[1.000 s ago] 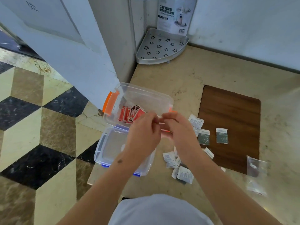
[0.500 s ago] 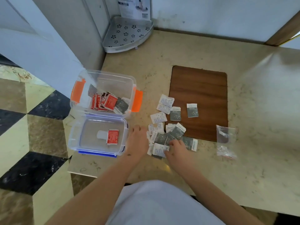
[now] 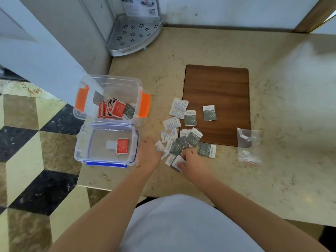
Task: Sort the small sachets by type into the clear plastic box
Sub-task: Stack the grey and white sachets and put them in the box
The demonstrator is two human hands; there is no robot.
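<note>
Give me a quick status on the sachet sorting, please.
Left hand open beside loose grey and white sachets. Right hand pinching one white sachet. Clear plastic box holds red sachets. Nothing in the way.

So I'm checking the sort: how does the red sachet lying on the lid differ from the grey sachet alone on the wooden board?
The red sachet is red with white print; the grey sachet is dark grey with a white top band. The red sachet lies on the clear lid beside the box, partly over a white label; the grey sachet lies on the wooden board, apart from the pile. Both lie flat, outside the box, touched by neither hand.
</note>
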